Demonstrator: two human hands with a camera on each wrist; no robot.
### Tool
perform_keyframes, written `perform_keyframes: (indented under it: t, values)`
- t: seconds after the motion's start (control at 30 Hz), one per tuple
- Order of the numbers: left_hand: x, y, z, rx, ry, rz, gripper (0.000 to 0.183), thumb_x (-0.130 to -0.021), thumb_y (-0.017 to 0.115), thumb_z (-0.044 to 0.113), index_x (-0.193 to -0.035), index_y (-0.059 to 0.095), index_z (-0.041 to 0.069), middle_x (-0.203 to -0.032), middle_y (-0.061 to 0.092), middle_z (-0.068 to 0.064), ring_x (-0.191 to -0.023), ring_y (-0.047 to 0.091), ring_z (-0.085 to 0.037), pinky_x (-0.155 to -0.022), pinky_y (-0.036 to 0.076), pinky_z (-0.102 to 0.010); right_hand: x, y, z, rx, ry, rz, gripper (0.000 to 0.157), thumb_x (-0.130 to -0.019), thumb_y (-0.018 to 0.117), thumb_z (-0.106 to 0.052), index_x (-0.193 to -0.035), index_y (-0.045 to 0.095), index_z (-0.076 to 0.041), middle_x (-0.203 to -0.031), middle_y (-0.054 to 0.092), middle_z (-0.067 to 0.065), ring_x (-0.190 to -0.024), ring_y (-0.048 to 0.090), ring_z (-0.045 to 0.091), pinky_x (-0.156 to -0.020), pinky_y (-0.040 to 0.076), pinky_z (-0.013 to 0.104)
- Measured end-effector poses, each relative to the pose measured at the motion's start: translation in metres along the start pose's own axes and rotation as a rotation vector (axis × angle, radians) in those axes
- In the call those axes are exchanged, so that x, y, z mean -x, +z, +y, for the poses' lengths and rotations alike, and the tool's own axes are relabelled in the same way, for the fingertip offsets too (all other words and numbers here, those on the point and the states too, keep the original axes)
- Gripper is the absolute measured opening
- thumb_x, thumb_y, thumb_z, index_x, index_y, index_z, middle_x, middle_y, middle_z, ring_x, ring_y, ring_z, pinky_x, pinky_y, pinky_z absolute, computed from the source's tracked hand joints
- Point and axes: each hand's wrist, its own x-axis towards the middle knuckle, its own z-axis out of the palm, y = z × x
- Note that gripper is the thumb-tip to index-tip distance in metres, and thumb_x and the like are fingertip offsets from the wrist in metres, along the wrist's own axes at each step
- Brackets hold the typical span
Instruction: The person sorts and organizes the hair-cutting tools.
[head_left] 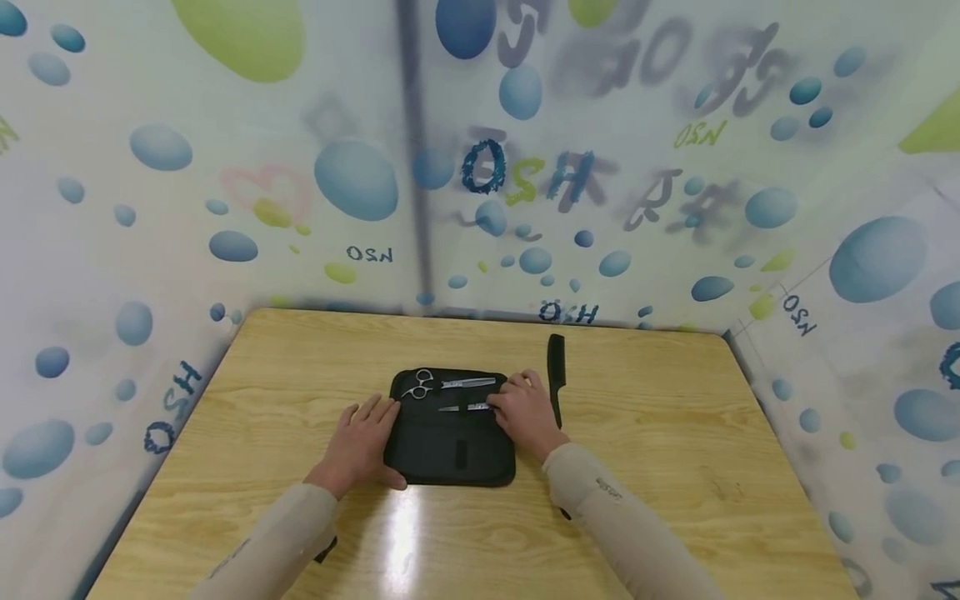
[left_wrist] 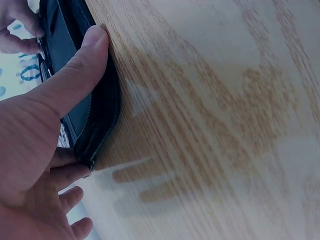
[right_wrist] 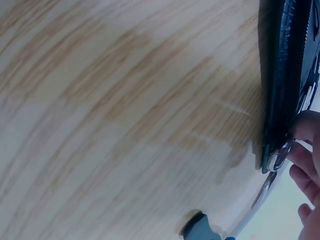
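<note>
A black zip case (head_left: 435, 460) lies unfolded on the table. Across its upper half lies a pair of silver scissors (head_left: 468, 383), finger rings to the left. A second pair of scissors (head_left: 448, 409) sits below it, blades pointing left under a small black strap. My right hand (head_left: 525, 412) pinches this lower pair at its handle end, at the case's right edge; its finger ring (right_wrist: 278, 159) shows in the right wrist view. My left hand (head_left: 363, 442) holds the case's left side, the thumb (left_wrist: 82, 70) over the edge and bent fingers at a corner.
A black comb (head_left: 556, 367) lies on the wooden table (head_left: 660, 467), just right of the case and partly behind my right hand. Patterned walls (head_left: 360, 167) rise close behind the table and at both sides.
</note>
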Motion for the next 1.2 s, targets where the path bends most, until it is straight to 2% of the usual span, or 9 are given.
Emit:
perform_keyframes:
  t: [0.23, 0.57, 0.93, 1.2]
  values:
    - [-0.001, 0.001, -0.001, -0.004, 0.006, 0.016, 0.122, -0.053, 0.088, 0.060, -0.146, 0.038, -0.001, -0.151, 0.041, -0.018, -0.144, 0.030, -0.039, -0.116, 0.024, -0.059, -0.003, 0.001, -0.004, 0.004, -0.003, 0.000, 0.017, -0.091, 0.069, -0.029, -0.105, 0.077, -0.030, -0.096, 0.074, -0.006, -0.101, 0.059, 0.016, -0.104, 0.035, 0.039]
    - [-0.002, 0.000, -0.001, 0.003, -0.006, -0.002, 0.123, -0.053, 0.089, 0.060, -0.147, 0.037, -0.001, -0.152, 0.040, -0.018, -0.145, 0.028, -0.039, -0.117, 0.022, -0.059, -0.005, -0.003, -0.008, 0.017, -0.010, -0.027, 0.018, -0.092, 0.067, -0.029, -0.108, 0.075, -0.031, -0.098, 0.074, -0.007, -0.103, 0.059, 0.015, -0.103, 0.036, 0.039]
    - [-0.003, 0.000, 0.000, -0.002, -0.013, -0.008, 0.123, -0.053, 0.088, 0.061, -0.147, 0.037, 0.000, -0.152, 0.040, -0.017, -0.145, 0.028, -0.038, -0.117, 0.022, -0.058, -0.008, 0.001, -0.010, -0.003, -0.035, 0.066, 0.014, -0.087, 0.073, -0.027, -0.101, 0.078, -0.029, -0.091, 0.074, -0.007, -0.096, 0.059, 0.016, -0.098, 0.037, 0.039]
    - [-0.001, -0.001, 0.001, -0.009, -0.009, -0.003, 0.122, -0.054, 0.088, 0.060, -0.147, 0.038, -0.001, -0.152, 0.041, -0.018, -0.144, 0.030, -0.039, -0.117, 0.023, -0.058, -0.010, -0.001, -0.012, -0.013, -0.034, -0.002, 0.017, -0.092, 0.068, -0.027, -0.106, 0.076, -0.032, -0.097, 0.074, -0.008, -0.103, 0.060, 0.015, -0.103, 0.036, 0.039]
